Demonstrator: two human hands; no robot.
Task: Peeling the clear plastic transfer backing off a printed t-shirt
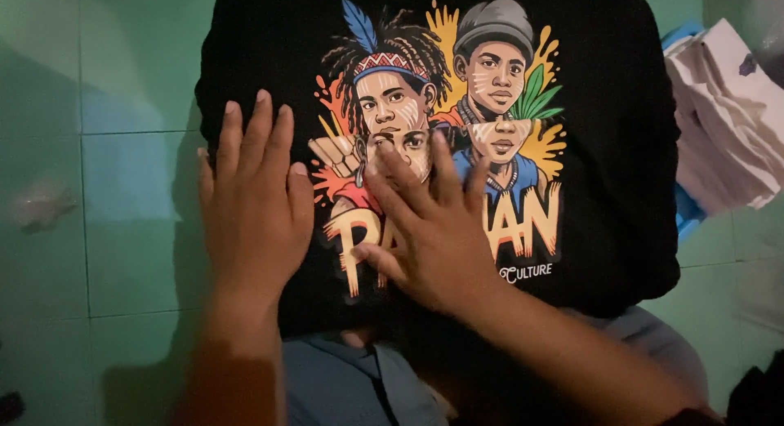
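Both hands lay flat on one folded black shirt [604, 148], fingers spread and gripping nothing. Left hand [253, 201] pressed near the shirt's left edge, its little finger just over onto the green tiled floor [98, 189]. Right hand [433, 230] covered the printed picture [457, 107] at the shirt's middle. One stack of pale cloth [727, 124] sat past the shirt's right edge.

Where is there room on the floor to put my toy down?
Bare green tiled floor lies left of the black shirt. It's crowded right of it, where a white stack sits. Both hands, left and right, cover the shirt's middle.
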